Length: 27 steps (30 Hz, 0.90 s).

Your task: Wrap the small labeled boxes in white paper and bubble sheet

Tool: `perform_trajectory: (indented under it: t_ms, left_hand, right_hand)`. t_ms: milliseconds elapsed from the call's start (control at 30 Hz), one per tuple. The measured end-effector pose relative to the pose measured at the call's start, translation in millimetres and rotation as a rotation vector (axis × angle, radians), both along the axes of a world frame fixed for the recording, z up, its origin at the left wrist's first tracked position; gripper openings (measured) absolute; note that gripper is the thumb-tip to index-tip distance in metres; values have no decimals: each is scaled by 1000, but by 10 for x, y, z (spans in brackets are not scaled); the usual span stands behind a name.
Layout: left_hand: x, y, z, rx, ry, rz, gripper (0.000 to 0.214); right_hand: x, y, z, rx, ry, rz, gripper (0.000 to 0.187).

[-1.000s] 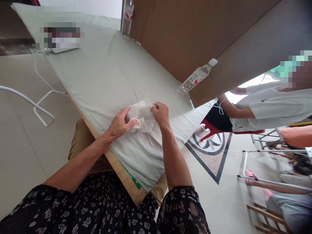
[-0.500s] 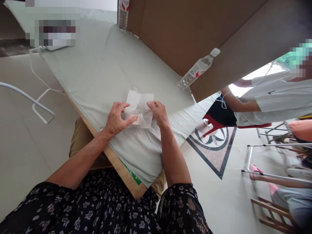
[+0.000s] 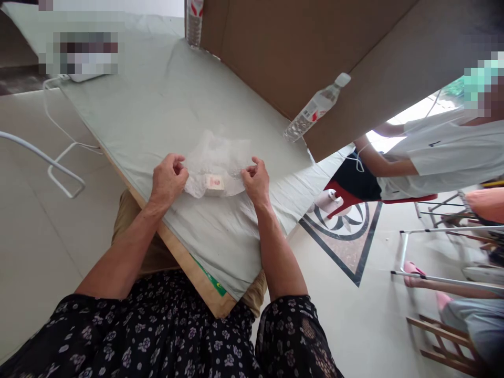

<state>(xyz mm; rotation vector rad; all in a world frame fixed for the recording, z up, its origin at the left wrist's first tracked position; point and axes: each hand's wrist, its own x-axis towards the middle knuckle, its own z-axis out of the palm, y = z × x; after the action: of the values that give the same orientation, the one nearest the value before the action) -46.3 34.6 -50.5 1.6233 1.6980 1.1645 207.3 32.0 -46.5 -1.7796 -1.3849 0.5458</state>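
Note:
A thin, translucent white wrapping sheet [image 3: 224,152] lies spread on the cloth-covered table [image 3: 137,105], crinkled at its edges. On its near part sits a small whitish box [image 3: 214,184] with a reddish mark on top. My left hand [image 3: 169,178] pinches the sheet's left edge, fingers curled. The right edge is pinched between thumb and fingers of my right hand [image 3: 256,179]. Neither hand touches the small box.
A large brown cardboard panel [image 3: 268,58] stands across the table's far right. Beside it are a tilted plastic bottle [image 3: 315,110] and another bottle [image 3: 194,23]. A white device with a cable [image 3: 90,68] lies far left. Another person's arm [image 3: 384,157] is at right.
My left hand has moved left, drawing the sheet out wider. The small box, partly covered by my left fingers before, now shows in the open. My right hand has hardly moved.

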Motion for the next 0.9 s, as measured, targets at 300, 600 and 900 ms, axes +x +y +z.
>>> perform_trajectory:
  t_ms: [300,600,900]
  left_hand:
    - [244,-212,377,291,392,-496,40]
    - [-37,-114,456,-95,346,-536,50]
    - [-124,-324,223,-125,526,-529,43]
  right_hand:
    - [-206,-344,263,27,-78,389,68]
    - [-48,-708,385,-176,39,811,32]
    - [45,-910,248,-203,30,595,27]
